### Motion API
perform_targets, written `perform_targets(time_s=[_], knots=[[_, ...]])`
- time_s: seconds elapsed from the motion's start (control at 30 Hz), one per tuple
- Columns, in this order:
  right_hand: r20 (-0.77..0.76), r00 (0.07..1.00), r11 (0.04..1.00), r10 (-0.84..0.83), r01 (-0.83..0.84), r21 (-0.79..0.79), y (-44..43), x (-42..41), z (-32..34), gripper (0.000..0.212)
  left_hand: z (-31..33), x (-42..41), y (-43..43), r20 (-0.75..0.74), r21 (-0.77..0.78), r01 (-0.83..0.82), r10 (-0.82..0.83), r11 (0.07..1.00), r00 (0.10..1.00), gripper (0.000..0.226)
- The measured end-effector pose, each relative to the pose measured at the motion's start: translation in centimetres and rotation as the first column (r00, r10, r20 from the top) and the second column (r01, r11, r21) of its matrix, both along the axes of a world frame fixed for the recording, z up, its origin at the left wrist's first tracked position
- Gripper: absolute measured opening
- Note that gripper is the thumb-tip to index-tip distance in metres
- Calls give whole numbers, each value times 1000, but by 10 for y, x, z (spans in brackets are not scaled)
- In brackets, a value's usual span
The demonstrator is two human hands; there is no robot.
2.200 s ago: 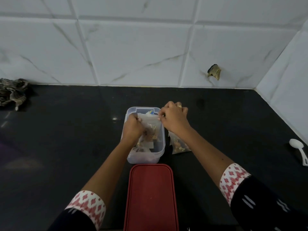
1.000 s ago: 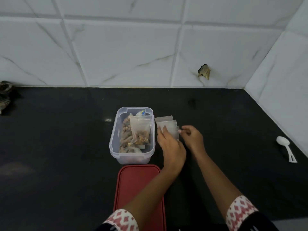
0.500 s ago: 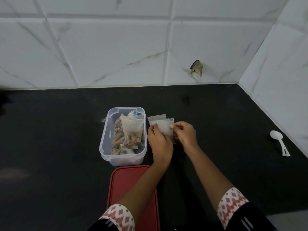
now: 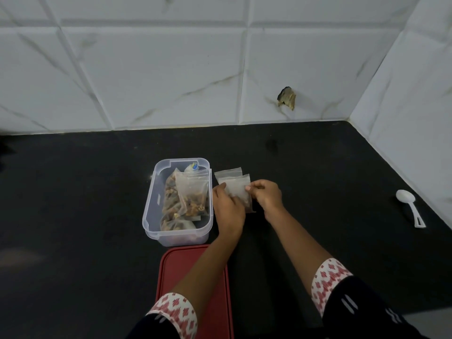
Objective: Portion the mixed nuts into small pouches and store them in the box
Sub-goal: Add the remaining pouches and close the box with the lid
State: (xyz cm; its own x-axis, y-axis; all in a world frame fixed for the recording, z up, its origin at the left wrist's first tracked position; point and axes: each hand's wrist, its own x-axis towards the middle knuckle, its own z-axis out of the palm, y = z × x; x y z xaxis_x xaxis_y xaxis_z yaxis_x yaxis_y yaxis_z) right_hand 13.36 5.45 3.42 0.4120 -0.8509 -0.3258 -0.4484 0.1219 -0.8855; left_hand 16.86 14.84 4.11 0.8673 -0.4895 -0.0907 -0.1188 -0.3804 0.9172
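**Black counter, next pouch picked up**

Black stone counter (image 4: 318,172) meets white marbled tiles (image 4: 146,69) at the back, and the work sits close to the middle of it. A couple of seconds ago both hands were over the box, tucking a filled pouch down into it. Now they have come away to its right and lifted a small translucent zip pouch (image 4: 236,192) from beside it. The left hand (image 4: 228,209) holds the pouch's left edge with curled fingers, and the right hand (image 4: 266,198) pinches its upper right edge between thumb and fingertips. This suggests one portion is stored and the next pouch is being handled.

Whether nuts already sit in the held pouch's lower part cannot be told, as the hands cover it. A second pouch (image 4: 228,172) lies just beyond it, past the fingertips.

Just left of the left hand stands the clear rectangular plastic box (image 4: 149,211), open. It holds several filled pouches (image 4: 190,189), one upright in front, with brown mixed nuts (image 4: 195,206) gathered in their bottoms. The box already looks well filled.

Nearer the person, under the left forearm, lies a flat red plastic lid (image 4: 176,272). It is not yet on the box. Well off to the right of the right hand rests a white plastic spoon (image 4: 408,204)
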Motion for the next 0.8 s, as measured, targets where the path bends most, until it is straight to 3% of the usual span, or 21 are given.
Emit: perform_targets(time_s=[0.33, 0.5, 0.6, 0.8], knots=[[40, 999, 998, -21, 24, -66, 4, -15, 18, 3, 10, -11, 3, 126, -128, 30, -14, 991, 992, 41], [173, 984, 983, -32, 62, -174, 6, -13, 52, 14, 36, -1, 2, 204, -265, 10, 46, 964, 978, 36], [229, 973, 979, 0, 47, -200, 14, -4, 72, 16, 56, 14, 7, 112, -372, -81, 131, 925, 985, 32], [330, 935, 982, 132, -79, -169, 43, 20, 94, 16, 72, 57, 39, -6, -424, -168, 183, 890, 983, 17]])
